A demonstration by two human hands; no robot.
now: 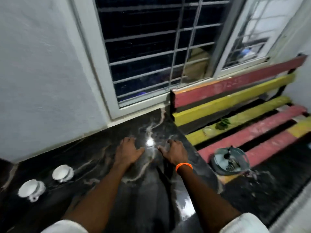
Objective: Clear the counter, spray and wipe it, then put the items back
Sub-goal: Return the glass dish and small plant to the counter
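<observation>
The counter (pixel 94 158) is a glossy black stone slab with pale veins, running below a barred window. My left hand (pixel 128 153) and my right hand (pixel 175 153) both hover just over or rest on its middle, palms down, fingers spread, holding nothing. An orange bead bracelet (pixel 184 166) is on my right wrist. Two white cups (pixel 63 173) (pixel 32 189) lie on the counter at the left, near its front edge, well apart from my hands.
A red and yellow slatted bench (pixel 235 105) stands against the counter's right end. On its seat sit a round metal bowl (pixel 229 161) with small items inside and some green leaves (pixel 222 124). A white wall (pixel 42 73) borders the counter at the back left.
</observation>
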